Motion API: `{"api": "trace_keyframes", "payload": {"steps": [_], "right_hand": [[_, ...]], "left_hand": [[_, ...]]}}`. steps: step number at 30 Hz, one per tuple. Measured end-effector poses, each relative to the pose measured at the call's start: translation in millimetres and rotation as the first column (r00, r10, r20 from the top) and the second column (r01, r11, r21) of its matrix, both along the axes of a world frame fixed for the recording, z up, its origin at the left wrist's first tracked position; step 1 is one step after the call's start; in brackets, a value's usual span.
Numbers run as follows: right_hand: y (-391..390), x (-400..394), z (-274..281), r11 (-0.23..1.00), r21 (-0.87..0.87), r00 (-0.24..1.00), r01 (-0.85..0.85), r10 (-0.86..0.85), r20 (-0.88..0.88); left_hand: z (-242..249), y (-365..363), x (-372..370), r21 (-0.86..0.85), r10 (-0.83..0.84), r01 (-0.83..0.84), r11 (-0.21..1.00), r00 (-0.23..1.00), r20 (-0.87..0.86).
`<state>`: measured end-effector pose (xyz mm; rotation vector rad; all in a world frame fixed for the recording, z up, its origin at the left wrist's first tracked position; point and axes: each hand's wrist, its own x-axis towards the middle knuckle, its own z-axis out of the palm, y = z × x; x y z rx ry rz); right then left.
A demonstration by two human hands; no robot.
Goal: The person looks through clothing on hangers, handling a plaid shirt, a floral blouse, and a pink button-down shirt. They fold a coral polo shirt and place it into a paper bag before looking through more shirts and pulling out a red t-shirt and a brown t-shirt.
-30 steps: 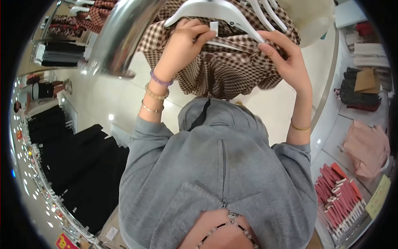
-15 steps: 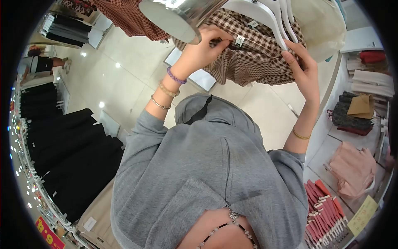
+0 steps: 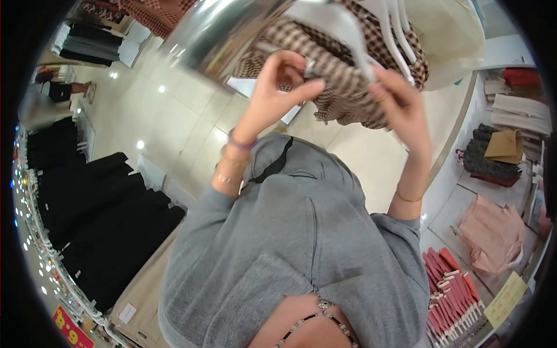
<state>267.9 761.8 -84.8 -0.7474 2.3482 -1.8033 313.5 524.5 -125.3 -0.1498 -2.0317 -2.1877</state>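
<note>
Chrome rail (image 3: 220, 35) at top of frame carries white hangers (image 3: 371, 29) with the checked garment (image 3: 348, 75). Table (image 3: 499, 191) at right edge holds folded pink (image 3: 493, 232), dark (image 3: 487, 162) and red (image 3: 452, 278) clothes.

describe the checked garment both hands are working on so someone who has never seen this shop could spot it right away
Find the shiny metal rail at the top of the view. Just right of it, on a white hanger, hangs the brown-and-cream checked garment, between the left hand and right hand. Unlike the plain cream garment beside it, it is checked.
</note>
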Motion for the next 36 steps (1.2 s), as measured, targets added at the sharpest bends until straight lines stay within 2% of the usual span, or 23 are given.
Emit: {"api": "trace_keyframes", "payload": {"steps": [1,2,3,4,6,8,9,10,12,14,15,16,18,19,20,22,23,26,30,31,33,34,36], "right_hand": [[-13,15,11,0.999,0.021,0.999,-0.048,0.048,0.008],[-22,27,9,0.988,-0.005,0.986,-0.153,0.153,0.067],[-31,38,10,0.971,0.081,0.973,-0.226,0.228,-0.025],[-37,48,21,0.932,0.213,0.952,-0.295,0.307,-0.024],[-40,55,20,0.893,0.174,0.908,-0.415,0.419,0.015],[-38,38,27,0.979,0.075,0.946,-0.192,0.205,-0.251],[-31,25,33,0.989,0.136,0.891,0.052,0.016,-0.453],[-25,15,27,0.946,0.064,0.830,0.317,-0.244,-0.501],[-12,-1,25,0.792,0.091,0.686,0.604,-0.459,-0.565],[-4,-10,10,0.850,0.220,0.794,0.479,-0.313,-0.522],[-4,-11,4,0.868,0.282,0.839,0.410,-0.237,-0.490],[-8,-9,0,0.906,0.284,0.860,0.313,-0.143,-0.490],[-20,15,8,0.954,0.296,0.951,0.052,0.044,-0.305],[-29,33,10,0.971,0.238,0.954,-0.008,0.079,-0.291],[-33,47,10,0.982,0.178,0.954,-0.067,0.115,-0.276],[-27,54,18,0.920,0.259,0.918,-0.295,0.348,-0.191],[-23,54,20,0.867,0.291,0.879,-0.404,0.456,-0.140],[-12,47,17,0.866,0.224,0.880,-0.448,0.471,-0.062],[-3,39,21,0.858,0.188,0.875,-0.478,0.485,0.009],[0,35,26,0.837,0.190,0.857,-0.514,0.509,0.078],[1,19,30,0.936,0.229,0.905,-0.268,0.326,-0.273],[2,10,30,0.967,0.213,0.870,-0.139,0.222,-0.441],[9,-3,25,0.939,0.191,0.839,0.286,-0.150,-0.523]], "left_hand": [[19,-1,11,0.156,-0.038,0.040,0.987,0.999,-0.017],[21,-7,20,0.190,-0.138,0.155,0.970,0.985,-0.100],[41,-4,31,0.128,-0.097,0.101,0.987,0.995,-0.039],[60,0,41,0.061,-0.045,0.044,0.997,0.999,0.020],[64,1,49,-0.210,0.035,-0.039,0.977,0.999,-0.023],[69,6,58,-0.113,0.070,-0.059,0.992,0.993,0.096],[73,8,60,-0.083,0.080,-0.068,0.994,0.987,0.141],[76,10,62,-0.052,0.090,-0.082,0.995,0.979,0.183],[75,13,64,-0.084,0.124,-0.110,0.990,0.975,0.183],[75,20,65,-0.094,0.174,-0.159,0.983,0.967,0.187],[73,19,68,-0.097,0.146,-0.126,0.987,0.960,0.239],[74,23,68,-0.085,0.175,-0.159,0.984,0.955,0.240],[74,35,64,-0.061,0.234,-0.226,0.972,0.942,0.240],[65,34,63,-0.148,0.238,-0.220,0.964,0.964,0.120],[66,38,62,-0.141,0.243,-0.228,0.963,0.965,0.101],[68,47,61,-0.127,0.253,-0.244,0.961,0.965,0.063],[69,42,60,-0.358,0.229,-0.204,0.911,0.973,0.031],[71,48,65,-0.106,0.194,-0.176,0.979,0.961,0.197],[74,53,64,-0.057,0.182,-0.174,0.983,0.957,0.225],[76,53,63,-0.038,0.167,-0.163,0.986,0.957,0.235],[77,52,61,0.003,0.135,-0.140,0.990,0.957,0.257],[77,51,61,0.003,0.117,-0.122,0.992,0.957,0.265],[78,49,60,0.003,0.077,-0.081,0.997,0.957,0.278]]}}
